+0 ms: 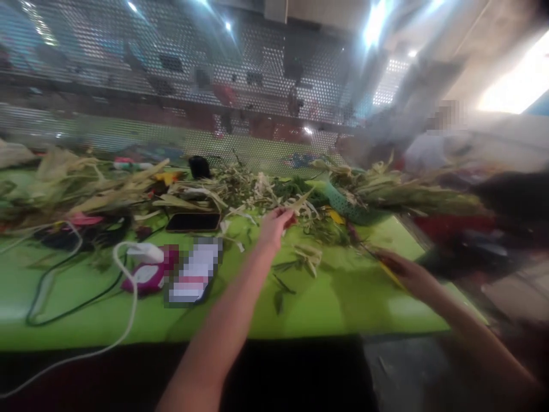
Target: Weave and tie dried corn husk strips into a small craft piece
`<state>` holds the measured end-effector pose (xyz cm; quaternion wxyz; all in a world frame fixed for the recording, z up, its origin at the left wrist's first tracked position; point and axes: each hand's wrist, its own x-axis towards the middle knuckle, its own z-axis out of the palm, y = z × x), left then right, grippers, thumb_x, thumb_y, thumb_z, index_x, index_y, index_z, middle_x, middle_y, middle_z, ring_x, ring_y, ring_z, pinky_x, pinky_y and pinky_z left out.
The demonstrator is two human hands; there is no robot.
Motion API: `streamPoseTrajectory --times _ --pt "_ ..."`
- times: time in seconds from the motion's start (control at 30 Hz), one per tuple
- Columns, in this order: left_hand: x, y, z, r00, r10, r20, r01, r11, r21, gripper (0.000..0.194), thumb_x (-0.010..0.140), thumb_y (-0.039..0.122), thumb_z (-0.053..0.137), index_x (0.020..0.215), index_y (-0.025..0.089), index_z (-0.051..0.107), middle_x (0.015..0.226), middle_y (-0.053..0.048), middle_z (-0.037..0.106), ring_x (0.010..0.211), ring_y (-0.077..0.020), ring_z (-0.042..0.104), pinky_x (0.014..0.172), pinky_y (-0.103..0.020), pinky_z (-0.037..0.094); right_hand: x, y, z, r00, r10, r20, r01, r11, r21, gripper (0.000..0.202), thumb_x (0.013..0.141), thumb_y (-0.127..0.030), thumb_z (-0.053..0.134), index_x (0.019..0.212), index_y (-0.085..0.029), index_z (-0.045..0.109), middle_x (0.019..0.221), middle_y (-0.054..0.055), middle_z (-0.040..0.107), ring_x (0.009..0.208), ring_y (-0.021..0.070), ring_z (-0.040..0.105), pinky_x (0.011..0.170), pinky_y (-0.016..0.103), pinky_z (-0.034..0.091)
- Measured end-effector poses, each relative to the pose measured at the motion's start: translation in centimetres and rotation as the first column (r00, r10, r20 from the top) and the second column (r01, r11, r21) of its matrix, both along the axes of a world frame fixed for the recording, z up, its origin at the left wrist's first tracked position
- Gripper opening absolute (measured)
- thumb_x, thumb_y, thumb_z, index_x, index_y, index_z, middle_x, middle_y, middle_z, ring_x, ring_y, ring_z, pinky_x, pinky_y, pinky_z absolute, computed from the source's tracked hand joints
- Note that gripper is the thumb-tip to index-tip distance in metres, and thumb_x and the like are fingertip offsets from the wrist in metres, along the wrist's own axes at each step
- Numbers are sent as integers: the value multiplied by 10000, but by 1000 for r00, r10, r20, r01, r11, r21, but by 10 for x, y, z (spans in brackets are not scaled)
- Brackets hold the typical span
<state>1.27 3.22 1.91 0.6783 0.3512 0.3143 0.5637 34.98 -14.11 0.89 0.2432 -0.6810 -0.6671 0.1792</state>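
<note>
Pale-green narrow leaf strip (302, 199) is pinched in the left hand (278, 220), the right hand (405, 272) grasps a thin yellow-handled tool (392, 274), and work seems partway: pale dry shreds (259, 186) lie beyond this pinch, long green leafy bundle (407, 194) waits rightward.

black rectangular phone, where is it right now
In the head view, the black rectangular phone lies flat on the glossy green tabletop, left of the left hand and just beyond the pale-screened phone.

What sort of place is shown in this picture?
Possibly a craft workshop or similar work area: dry leaves lie heaped along a green table, a green container with holes sits near them, and a perforated screen rises behind.
</note>
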Motion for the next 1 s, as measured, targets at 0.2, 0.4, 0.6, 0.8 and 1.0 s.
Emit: streamPoseTrajectory --times 0.2,0.4,0.6,0.8,1.0 --pt "4 -3 0 999 -15 31 16 1000 -23 217 618 268 807 716 146 657 669 2 677 576 -96 596 675 -254 475 -59 28 23 980 6 -197 -31 992 -121 618 804 -592 615 1291 -229 503 1152 111 680 1037 288 655 847 382 558" --pt "4 -2 -2 997 -53 54 53 999 14 248 594 305 822 698 153 656 687 5 678 592 -103 595 733 -284 492 -105 55 41 965 236 -111 -242 969 -44 567 794 -570 622 1247 -246 518 1145 95 650 1108 299 605 920 408 514" --pt "8 -2 -2 995 -91 33 90 995 30 254 591 300 825 685 149 644 666 12 652 585 -103 579 750 -304 489 -129 69 49 952 274 -138 -279 960 -19 467 822 -548 591 1192 -265 564 1007 55 653 997 254 609 848 347 519" --pt "9 -5 -1 986 -164 -25 165 985 50 249 607 295 822 679 141 640 647 13 633 572 -101 572 755 -307 479 -144 76 56 935 298 -194 -313 948 -50 445 828 -552 589 1159 -256 570 966 54 646 969 244 601 810 312 516" --pt "6 -3 -1 983 -181 -40 184 980 80 284 594 313 844 682 137 638 646 -1 636 577 -106 572 731 -304 476 -146 78 57 931 293 -219 -308 951 -35 484 806 -603 593 1134 -249 616 928 57 656 880 223 603 736 299 516"
